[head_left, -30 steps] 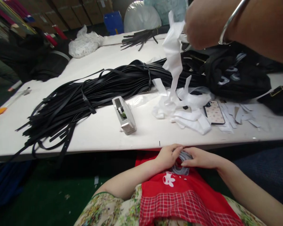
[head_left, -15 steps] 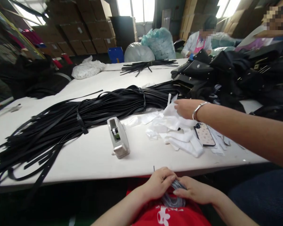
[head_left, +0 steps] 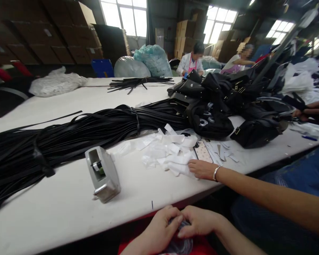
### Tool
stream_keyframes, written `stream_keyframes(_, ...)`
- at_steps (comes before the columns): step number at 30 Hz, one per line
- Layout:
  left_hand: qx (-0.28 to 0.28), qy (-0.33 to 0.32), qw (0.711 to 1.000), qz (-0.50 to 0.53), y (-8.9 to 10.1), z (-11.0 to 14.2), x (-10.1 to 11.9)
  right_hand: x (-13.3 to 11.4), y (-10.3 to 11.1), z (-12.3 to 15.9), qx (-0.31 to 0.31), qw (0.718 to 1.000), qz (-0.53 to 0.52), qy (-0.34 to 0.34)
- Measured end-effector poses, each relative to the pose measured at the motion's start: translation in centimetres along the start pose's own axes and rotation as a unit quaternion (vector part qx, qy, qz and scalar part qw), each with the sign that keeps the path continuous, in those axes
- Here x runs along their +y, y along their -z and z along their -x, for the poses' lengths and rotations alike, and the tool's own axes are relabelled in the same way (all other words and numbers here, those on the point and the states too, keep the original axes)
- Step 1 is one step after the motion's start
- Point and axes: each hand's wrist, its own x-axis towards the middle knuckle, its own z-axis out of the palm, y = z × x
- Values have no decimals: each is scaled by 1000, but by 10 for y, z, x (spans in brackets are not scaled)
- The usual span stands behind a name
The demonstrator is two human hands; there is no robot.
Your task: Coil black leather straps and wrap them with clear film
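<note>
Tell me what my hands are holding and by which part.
Your left hand and right hand hold a grey bundle by its upper part; the exact grip is hidden.

grey coil: partly covered by left hand, right hand | black straps: cut by left edge

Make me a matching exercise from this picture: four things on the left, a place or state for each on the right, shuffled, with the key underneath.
Things:
1. tape dispenser
2. long black straps
3. phone
4. left hand and right hand

Places or states:
A. between white strips and pale scraps
B. close together, holding a grey coil
C. standing on the white table
D. tied in a bundle

Pairs: 1-C, 2-D, 3-A, 4-B
</note>
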Motion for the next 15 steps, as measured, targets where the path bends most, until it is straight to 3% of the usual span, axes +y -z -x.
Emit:
stream_keyframes(4, -23, 23, 996, 81, 2, 1, -7, 0, -1, 4, 1, 1000, -19, -13)
stream_keyframes(8, -68, 59, 971, 222, 1, 3, -17, 1, -2, 6, -4, 999, -45, -26)
stream_keyframes(15, -33, 27, 993, 112, 0, 3, -3, 8, -9, 4, 11, 994, -106, -10)
